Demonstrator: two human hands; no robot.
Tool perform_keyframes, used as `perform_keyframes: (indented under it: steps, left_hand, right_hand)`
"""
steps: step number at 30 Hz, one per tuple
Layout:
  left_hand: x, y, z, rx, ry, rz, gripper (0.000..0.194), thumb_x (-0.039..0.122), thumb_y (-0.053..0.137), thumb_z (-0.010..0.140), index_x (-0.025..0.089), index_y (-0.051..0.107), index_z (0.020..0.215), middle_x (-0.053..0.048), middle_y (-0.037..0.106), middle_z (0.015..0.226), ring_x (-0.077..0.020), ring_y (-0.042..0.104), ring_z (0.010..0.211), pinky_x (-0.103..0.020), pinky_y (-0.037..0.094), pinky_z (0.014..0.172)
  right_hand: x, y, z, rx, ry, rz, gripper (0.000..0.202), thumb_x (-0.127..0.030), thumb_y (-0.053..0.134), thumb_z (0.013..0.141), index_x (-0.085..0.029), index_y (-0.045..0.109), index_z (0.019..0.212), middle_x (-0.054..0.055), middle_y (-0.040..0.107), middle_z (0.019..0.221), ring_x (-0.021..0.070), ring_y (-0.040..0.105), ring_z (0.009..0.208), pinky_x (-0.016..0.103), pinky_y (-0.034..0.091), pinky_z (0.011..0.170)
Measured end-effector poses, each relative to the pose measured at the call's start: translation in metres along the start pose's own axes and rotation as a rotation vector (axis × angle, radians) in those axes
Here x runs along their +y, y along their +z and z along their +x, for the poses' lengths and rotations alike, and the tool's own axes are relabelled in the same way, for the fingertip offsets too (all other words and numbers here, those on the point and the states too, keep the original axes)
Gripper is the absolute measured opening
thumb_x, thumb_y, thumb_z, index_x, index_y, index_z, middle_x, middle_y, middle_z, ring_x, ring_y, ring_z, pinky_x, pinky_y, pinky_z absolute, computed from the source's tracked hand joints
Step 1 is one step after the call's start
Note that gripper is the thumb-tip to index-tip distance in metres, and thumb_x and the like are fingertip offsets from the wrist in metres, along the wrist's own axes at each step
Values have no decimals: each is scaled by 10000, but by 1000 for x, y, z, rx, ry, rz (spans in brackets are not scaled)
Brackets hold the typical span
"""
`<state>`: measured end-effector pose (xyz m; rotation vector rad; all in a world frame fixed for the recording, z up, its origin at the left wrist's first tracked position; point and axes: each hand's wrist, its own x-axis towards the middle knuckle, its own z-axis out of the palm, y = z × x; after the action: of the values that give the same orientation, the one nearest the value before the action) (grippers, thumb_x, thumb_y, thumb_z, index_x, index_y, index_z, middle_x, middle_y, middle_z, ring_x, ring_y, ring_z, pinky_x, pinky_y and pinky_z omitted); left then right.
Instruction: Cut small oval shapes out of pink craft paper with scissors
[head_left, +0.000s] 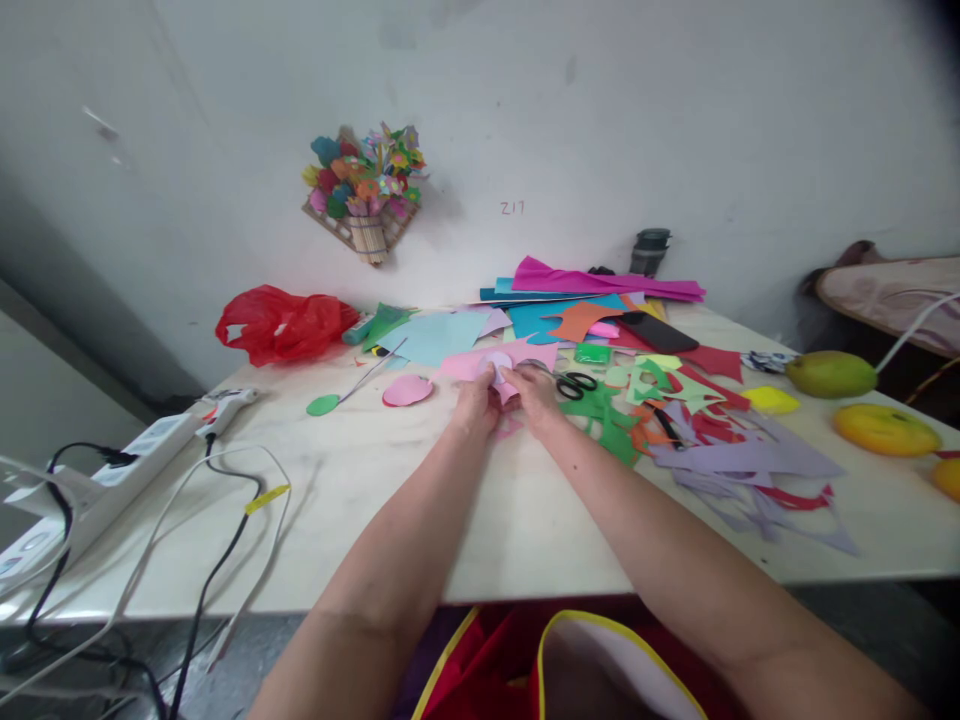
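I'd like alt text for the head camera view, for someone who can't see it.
The left hand and right hand hold a lilac disc against a pink sheet over a table, black-handled scissors alongside. Colourful scraps lie right, a red bag left; artificial flowers hang on the wall behind.

One left hand [477, 402] and one right hand [535, 396] appear at one table [367, 490] with three fruits [886, 430], one pair of scissors [576, 386], one phone [657, 332] and one power strip [101, 480]. Also pictured: one red bag [286, 326], one green disc [323, 405], one cup [649, 252] and one bouquet [366, 185].
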<state>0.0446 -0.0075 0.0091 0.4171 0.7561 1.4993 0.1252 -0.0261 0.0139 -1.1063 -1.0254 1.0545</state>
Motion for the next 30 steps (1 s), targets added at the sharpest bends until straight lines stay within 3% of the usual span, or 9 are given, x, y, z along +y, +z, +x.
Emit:
perform_keyframes:
  steps: [3,10,17,20,24,30]
  left_hand:
    - [1,0,-1,-6,-19,55,146,177,629,784,140,514,702,58,403,456,-67,376,363,-187,269,344]
    - [1,1,-3,-56,-66,108,205,240,651,773,141,497,682,31,446,463,-95,424,390,-206,292,368]
    - [0,2,-4,-37,-59,122,201,221,633,785,146,494,661,49,398,439,-86,387,369,-212,272,372]
    - [0,3,-4,-71,-40,85,142,167,621,782,137,518,691,35,449,475,-91,423,390,-221,297,385]
    - [2,2,-6,-105,-102,39,47,138,576,803,115,559,765,0,543,561,-92,479,431,-227,357,426]
    - [6,1,-4,-68,-162,16,110,153,536,824,120,554,720,14,505,484,-76,408,354,-223,322,383]
  right_hand:
    - [4,0,1,-36,-8,30,336,-452,649,613,-214,419,559,-51,427,523,103,470,412,236,473,362]
    - [22,0,12,-17,14,-13,287,-388,661,608,-200,469,507,-63,409,439,105,463,369,247,458,361]
    - [16,0,10,7,8,55,327,-380,663,591,-209,411,473,-75,342,429,92,407,366,249,440,354]
    - [18,-1,11,20,-36,55,353,-395,658,584,-213,381,461,-77,309,434,84,375,377,237,411,343]
    - [22,-3,13,46,-67,14,328,-397,638,585,-209,394,472,-74,315,439,78,355,391,215,354,330]
    - [17,-4,12,71,-56,-19,312,-375,619,581,-214,376,471,-82,290,417,70,303,380,209,311,317]
